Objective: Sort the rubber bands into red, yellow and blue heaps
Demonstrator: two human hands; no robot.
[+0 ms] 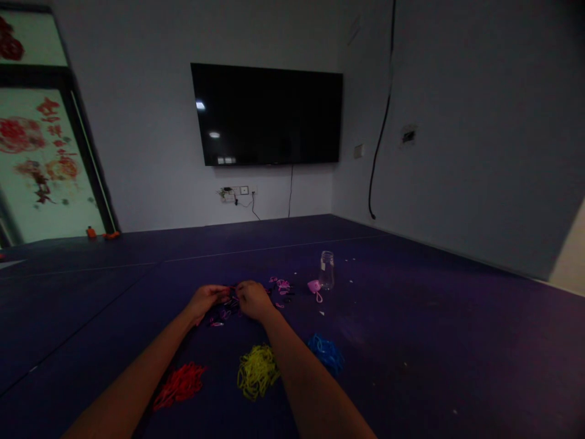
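My left hand [208,300] and my right hand [253,299] work close together over a loose scatter of pink, purple and dark rubber bands [225,314] on the dark mat. The fingers of both are drawn into a pinch, but what sits between them is too small and dim to make out. More pink bands [283,285] lie just right of my right hand. Nearer to me are a red pile of bands [181,384] by my left forearm, a yellow pile [257,371] between my forearms, and a blue pile [325,352] beyond my right forearm.
A clear open-topped jar [326,271] stands upright to the right, with a pink lid-like piece with a loop [314,286] beside it. Small white scraps [322,313] dot the mat. A television [269,116] hangs on the far wall; a black cable [381,134] dangles at the right wall.
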